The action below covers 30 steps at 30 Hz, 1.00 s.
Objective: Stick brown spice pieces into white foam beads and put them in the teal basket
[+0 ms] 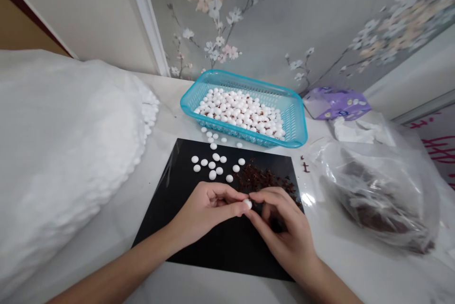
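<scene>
Over the black board (213, 247), my left hand (209, 207) pinches a small white ball (248, 204) between thumb and fingertips. My right hand (284, 221) meets it there, its thumb and index finger closed on the ball's other side. Whether anything tiny sits between the right fingertips is hidden. Several loose white balls (212, 165) lie on the board beyond my left hand. Behind my right hand is a heap of small dark reddish-brown pieces (261, 177).
A blue plastic basket (296, 140) full of white balls, with brown bits among them, stands by the wall. At left bulges a big white bag (71, 161) of balls. A clear plastic bag (380, 199) with brown contents and a purple tissue pack (336, 103) are at right.
</scene>
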Available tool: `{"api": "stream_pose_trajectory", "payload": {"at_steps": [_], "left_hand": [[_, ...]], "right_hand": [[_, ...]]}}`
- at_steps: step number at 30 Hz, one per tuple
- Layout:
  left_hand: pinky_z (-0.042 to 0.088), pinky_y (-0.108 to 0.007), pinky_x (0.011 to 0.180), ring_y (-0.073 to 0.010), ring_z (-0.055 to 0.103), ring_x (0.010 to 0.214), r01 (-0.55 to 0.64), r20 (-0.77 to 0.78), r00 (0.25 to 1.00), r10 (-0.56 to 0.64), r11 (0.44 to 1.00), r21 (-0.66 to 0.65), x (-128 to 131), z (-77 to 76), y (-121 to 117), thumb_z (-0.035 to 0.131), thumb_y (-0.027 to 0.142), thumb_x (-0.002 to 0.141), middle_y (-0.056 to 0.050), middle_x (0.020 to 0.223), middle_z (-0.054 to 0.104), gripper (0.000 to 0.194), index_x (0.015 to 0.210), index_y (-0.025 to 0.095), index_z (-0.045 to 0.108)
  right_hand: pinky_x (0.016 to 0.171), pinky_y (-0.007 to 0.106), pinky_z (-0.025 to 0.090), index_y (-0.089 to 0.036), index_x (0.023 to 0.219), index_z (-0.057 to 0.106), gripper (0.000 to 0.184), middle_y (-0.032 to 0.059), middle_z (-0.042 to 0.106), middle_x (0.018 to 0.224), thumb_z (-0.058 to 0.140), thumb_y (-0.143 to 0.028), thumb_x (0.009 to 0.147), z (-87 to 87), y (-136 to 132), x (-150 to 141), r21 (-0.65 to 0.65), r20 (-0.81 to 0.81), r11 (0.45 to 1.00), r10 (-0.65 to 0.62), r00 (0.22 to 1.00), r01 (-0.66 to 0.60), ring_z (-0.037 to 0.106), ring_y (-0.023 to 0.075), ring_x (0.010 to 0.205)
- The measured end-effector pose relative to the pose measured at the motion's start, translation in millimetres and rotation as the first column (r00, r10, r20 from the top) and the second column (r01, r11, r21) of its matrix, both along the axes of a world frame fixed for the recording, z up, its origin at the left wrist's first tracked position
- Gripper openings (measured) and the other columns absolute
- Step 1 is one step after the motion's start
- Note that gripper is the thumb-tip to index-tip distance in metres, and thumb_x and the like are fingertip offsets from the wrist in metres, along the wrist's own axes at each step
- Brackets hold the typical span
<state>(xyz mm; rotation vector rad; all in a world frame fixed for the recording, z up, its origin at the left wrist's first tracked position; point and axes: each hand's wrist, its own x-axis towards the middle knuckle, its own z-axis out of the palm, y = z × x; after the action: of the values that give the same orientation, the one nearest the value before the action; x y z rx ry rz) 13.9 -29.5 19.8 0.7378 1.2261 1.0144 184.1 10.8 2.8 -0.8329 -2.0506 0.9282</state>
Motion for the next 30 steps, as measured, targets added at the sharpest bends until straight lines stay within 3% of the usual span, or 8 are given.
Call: {"api": "stream_pose_trajectory", "payload": {"at_steps": [8, 19, 23, 30], "left_hand": [[0.048, -0.022, 0.066, -0.0121, 0.061, 0.068, 0.008, -0.052, 0.999, -0.007, 1.0, 0.022, -0.5, -2.9, -0.1, 0.071, 0.032, 0.068, -0.004, 0.074, 0.07, 0.02, 0.079, 0.015, 0.072], [0.049, -0.023, 0.07, -0.0131, 0.061, 0.068, -0.009, -0.077, 0.997, 0.015, 0.997, 0.077, -0.6, -4.6, -3.1, 0.071, 0.031, 0.068, -0.003, 0.066, 0.069, 0.02, 0.078, 0.014, 0.074], [0.048, -0.023, 0.07, -0.0122, 0.06, 0.068, 0.011, -0.076, 0.997, 0.0, 0.99, 0.144, -0.3, -4.4, -3.9, 0.071, 0.032, 0.069, -0.004, 0.07, 0.069, 0.023, 0.084, 0.014, 0.073], [0.046, -0.023, 0.071, -0.0112, 0.059, 0.069, 0.01, -0.115, 0.993, 0.018, 0.971, 0.24, 1.7, -1.7, -6.8, 0.07, 0.032, 0.07, -0.004, 0.074, 0.068, 0.026, 0.087, 0.013, 0.072]], "right_hand": [[0.048, 0.021, 0.043, -0.022, 0.095, 0.057, 0.015, -0.0022, 0.048, 0.067, 0.057, -0.015, 0.082, -1.1, 0.7, -1.4, 0.027, -0.011, 0.999, 0.046, 0.999, -0.045, 0.052, 0.01, 0.059], [0.047, 0.021, 0.041, -0.02, 0.087, 0.057, 0.005, -0.001, 0.049, 0.07, 0.054, -0.017, 0.084, -4.4, 0.8, -3.1, 0.013, -0.004, 0.996, 0.09, 0.996, -0.09, 0.048, 0.0085, 0.055], [0.049, 0.021, 0.041, -0.02, 0.086, 0.055, 0.002, -0.0017, 0.047, 0.071, 0.055, -0.02, 0.084, -5.1, -1.7, -4.1, -0.001, 0.015, 0.999, 0.039, 0.999, -0.039, 0.045, 0.0079, 0.054], [0.047, 0.021, 0.039, -0.021, 0.099, 0.053, 0.014, -0.0014, 0.048, 0.078, 0.053, -0.021, 0.085, -4.1, -8.0, -5.4, 0.011, -0.006, 1.0, -0.022, 1.0, 0.022, 0.043, 0.0063, 0.051]]}}
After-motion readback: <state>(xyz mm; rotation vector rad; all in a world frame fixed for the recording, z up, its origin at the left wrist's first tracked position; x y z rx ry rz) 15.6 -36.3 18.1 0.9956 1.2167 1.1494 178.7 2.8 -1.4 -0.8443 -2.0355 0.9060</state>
